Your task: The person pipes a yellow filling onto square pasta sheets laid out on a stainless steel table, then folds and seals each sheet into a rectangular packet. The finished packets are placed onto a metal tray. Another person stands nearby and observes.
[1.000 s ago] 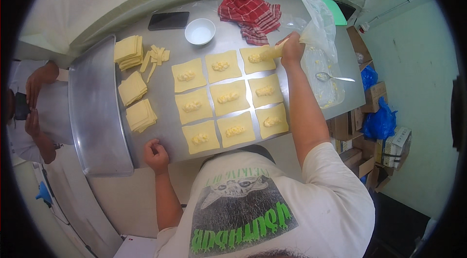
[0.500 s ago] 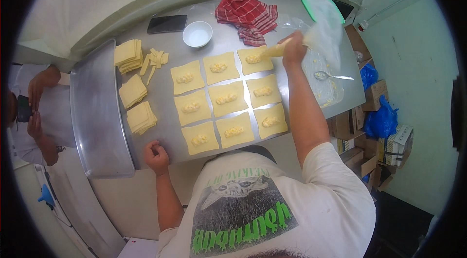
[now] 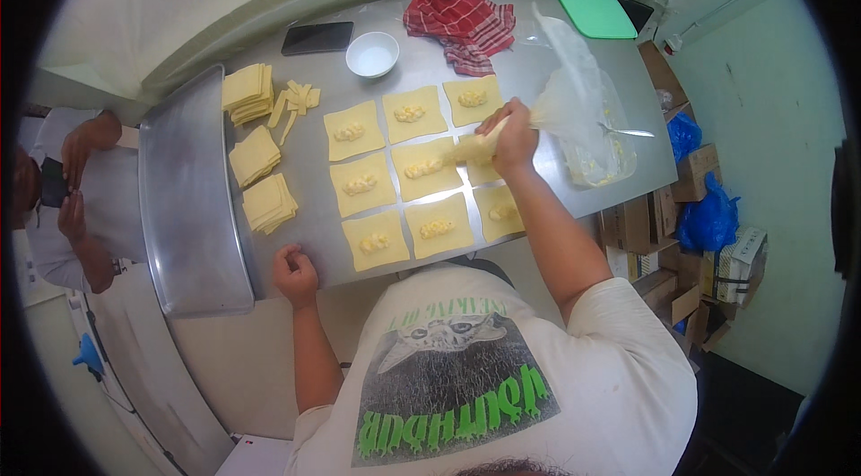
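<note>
My right hand (image 3: 514, 142) is wrapped round the full lower part of a piping bag (image 3: 478, 146). Its tip points left, over the middle dough square (image 3: 421, 189) of a three-by-three grid. Each of these flat, pale yellow squares bears a short line of lumpy creamy filling (image 3: 372, 243). Behind my hand, the loose clear end of the bag (image 3: 574, 72) flares over a shallow plastic container (image 3: 619, 157) smeared with filling. The bag and my hand partly cover the right-column squares. At the table's near edge, my left hand (image 3: 294, 271) rests in a loose fist.
Stacked dough squares (image 3: 255, 156) and dough strips (image 3: 296, 102) lie left, beside a metal tray (image 3: 188, 207). Along the back are a phone (image 3: 317, 38), white bowl (image 3: 372, 55), red checked cloth (image 3: 459, 23) and green lid (image 3: 596, 13). Another person (image 3: 85, 198) stands left; boxes (image 3: 659, 225) are at right.
My right hand has brought the piping bag from the far right square nearer and left, to the middle square. The bag's loose end has swung away from the green lid. My left hand stays curled.
</note>
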{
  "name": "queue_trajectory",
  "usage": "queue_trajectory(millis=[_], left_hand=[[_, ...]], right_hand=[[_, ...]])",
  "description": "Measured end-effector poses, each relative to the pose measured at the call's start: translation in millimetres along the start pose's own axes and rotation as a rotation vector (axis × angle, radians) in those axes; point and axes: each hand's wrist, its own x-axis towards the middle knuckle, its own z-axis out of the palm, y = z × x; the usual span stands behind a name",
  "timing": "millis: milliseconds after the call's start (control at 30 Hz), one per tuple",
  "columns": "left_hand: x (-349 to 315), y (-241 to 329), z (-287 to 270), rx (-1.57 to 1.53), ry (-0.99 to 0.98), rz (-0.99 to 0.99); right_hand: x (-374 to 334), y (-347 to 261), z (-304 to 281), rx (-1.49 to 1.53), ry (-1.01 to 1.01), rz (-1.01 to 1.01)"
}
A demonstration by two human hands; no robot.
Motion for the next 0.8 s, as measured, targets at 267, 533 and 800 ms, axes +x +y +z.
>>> queue_trajectory(millis=[267,533,800], left_hand=[[1,6,0,-0.022,0.022,0.03],[-1,2,0,-0.011,0.027,0.034],[-1,-2,-1,0.011,-0.024,0.005]], right_hand=[[2,36,-5,-0.212,-0.014,-0.073],[-8,34,-8,-0.455,-0.067,-0.26],[-17,-53,-54,0.358,-0.193,-0.297]])
